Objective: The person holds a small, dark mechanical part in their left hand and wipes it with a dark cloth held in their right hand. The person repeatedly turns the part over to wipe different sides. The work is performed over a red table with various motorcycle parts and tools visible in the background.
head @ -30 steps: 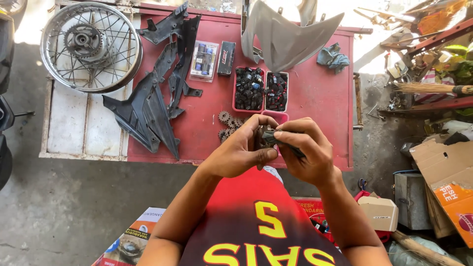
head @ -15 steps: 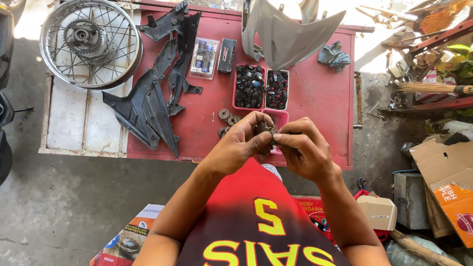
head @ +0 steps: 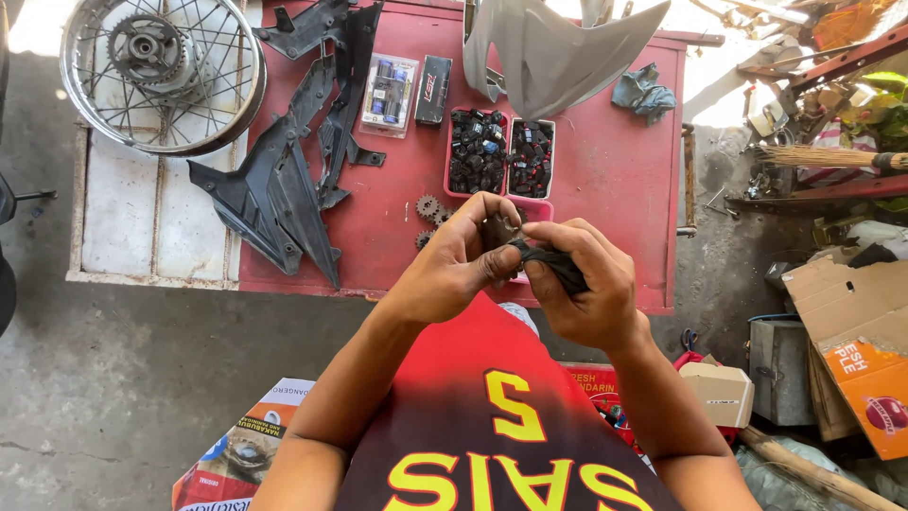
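Pinching a small dark metal part (head: pixel 498 230) between thumb and fingertips, the left hand (head: pixel 454 265) is closed tight on it above the near edge of the red table (head: pixel 624 180). The right hand (head: pixel 582 284) has its fingers curled together on a strip of black cloth (head: pixel 553 265), which touches the part.

On the table lie two pink trays (head: pixel 478 151) of small black pieces, side by side, two packaged boxes (head: pixel 388 90) beside them, one spoked wheel (head: pixel 161 71) at the far left, several black plastic panels (head: pixel 284 180), one silver panel (head: pixel 553 52), one grey rag (head: pixel 643 93), and at least two small gears (head: pixel 428 205) just beyond the left hand.

Compared with half a second ago, both hands sit slightly nearer the body and the cloth shows more plainly.
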